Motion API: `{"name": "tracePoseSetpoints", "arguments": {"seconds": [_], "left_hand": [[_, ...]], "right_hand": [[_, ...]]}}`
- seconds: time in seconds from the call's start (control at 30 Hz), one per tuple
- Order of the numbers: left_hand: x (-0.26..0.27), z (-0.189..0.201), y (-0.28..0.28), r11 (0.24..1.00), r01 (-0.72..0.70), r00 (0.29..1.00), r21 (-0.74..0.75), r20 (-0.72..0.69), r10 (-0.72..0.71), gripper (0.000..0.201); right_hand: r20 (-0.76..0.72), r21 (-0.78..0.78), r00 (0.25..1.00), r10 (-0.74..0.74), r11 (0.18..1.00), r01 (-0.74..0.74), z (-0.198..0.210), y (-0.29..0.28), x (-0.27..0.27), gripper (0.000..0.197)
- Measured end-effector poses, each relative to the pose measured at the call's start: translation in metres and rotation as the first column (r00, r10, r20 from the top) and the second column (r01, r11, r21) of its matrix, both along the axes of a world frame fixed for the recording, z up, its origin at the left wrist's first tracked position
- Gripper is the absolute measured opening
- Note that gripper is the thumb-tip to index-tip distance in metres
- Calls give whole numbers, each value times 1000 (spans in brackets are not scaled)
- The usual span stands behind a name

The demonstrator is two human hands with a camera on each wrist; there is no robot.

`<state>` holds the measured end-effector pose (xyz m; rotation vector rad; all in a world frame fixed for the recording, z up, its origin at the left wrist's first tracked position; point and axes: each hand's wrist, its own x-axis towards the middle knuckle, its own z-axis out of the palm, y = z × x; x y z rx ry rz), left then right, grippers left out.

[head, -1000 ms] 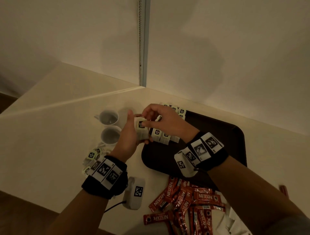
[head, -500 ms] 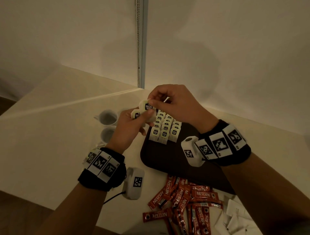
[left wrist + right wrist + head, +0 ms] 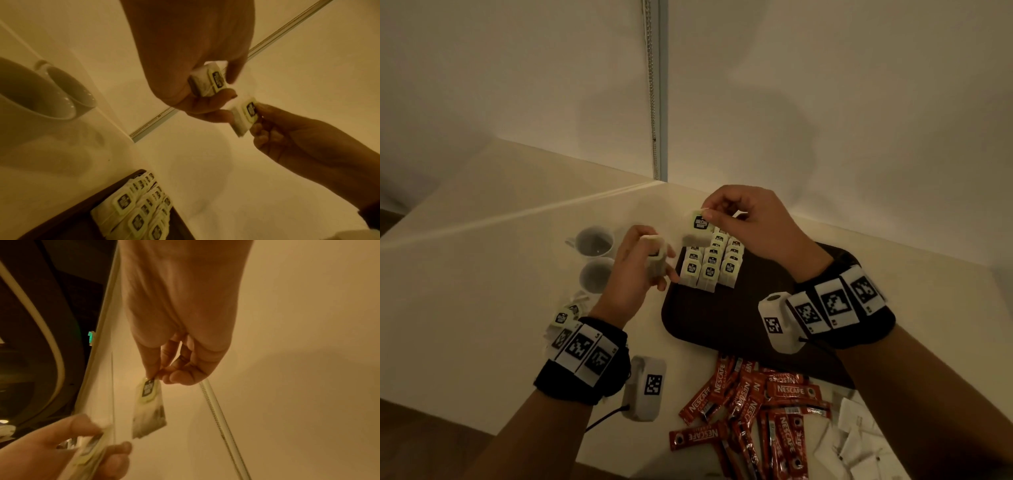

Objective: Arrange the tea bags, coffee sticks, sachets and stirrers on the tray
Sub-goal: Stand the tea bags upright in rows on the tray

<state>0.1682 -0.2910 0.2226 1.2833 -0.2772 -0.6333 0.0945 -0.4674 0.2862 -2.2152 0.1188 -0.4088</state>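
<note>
My right hand (image 3: 726, 214) pinches one white tea bag (image 3: 697, 228) by its top edge, and it hangs in the air above the far left corner of the dark tray (image 3: 750, 329). The same tea bag (image 3: 149, 407) dangles from thumb and forefinger in the right wrist view. My left hand (image 3: 645, 262) grips a small stack of tea bags (image 3: 208, 80) just left of the tray. Rows of tea bags (image 3: 710, 265) lie on the tray's far left part. Red coffee sticks (image 3: 753, 407) are heaped on the table before the tray.
Two white cups (image 3: 595, 255) stand left of the tray. More tea bags (image 3: 566, 313) lie by my left wrist. White sachets (image 3: 859, 445) are piled at the lower right. A wall with a metal strip (image 3: 654, 89) rises behind the table.
Both hands rose from the tea bag rows on the tray. My right hand drew one tea bag out of the left hand's stack and the two hands moved apart.
</note>
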Motion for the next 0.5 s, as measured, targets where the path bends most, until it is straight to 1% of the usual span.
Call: {"name": "tracePoseSetpoints", "arguments": {"seconds": [0.03, 0.07, 0.1, 0.13, 0.2, 0.23, 0.3, 0.37, 0.43, 0.5], "left_hand": [[1, -3, 2, 1000, -17, 998, -19, -55, 16, 5], [1, -6, 3, 999, -40, 996, -19, -83, 38, 6], [1, -8, 5, 998, -61, 994, -1, -88, 61, 14], [1, -10, 7, 996, -81, 994, 31, -75, 83, 20], [0, -13, 10, 988, -106, 994, 116, -14, 108, 23], [-1, -14, 11, 982, -109, 994, 151, 22, 107, 22], [-3, -17, 12, 979, -107, 994, 172, 52, 99, 18], [-3, -19, 13, 980, -102, 994, 172, 49, 95, 17], [-3, -21, 13, 980, -99, 995, 175, 40, 94, 17], [-4, -22, 14, 979, -95, 995, 182, 41, 89, 17]], "right_hand": [[-28, -16, 999, -22, 1000, 22, -6, -5, -5, 3], [-79, -44, 996, -42, 998, 39, -15, -10, -9, 3], [-152, -82, 986, -64, 995, 52, -26, -15, -14, 5], [-236, -121, 967, -93, 991, 65, -40, -20, -18, 8], [-393, -166, 905, -162, 981, 104, -71, -30, -26, 12], [-456, -158, 870, -187, 979, 127, -87, -33, -30, 13], [-564, -96, 802, -196, 980, 172, -115, -38, -37, 16], [-630, -34, 753, -189, 976, 216, -136, -40, -40, 19], [-646, -10, 734, -208, 964, 265, -150, -40, -37, 19], [-638, -19, 725, -259, 947, 322, -159, -42, -31, 20]]}}
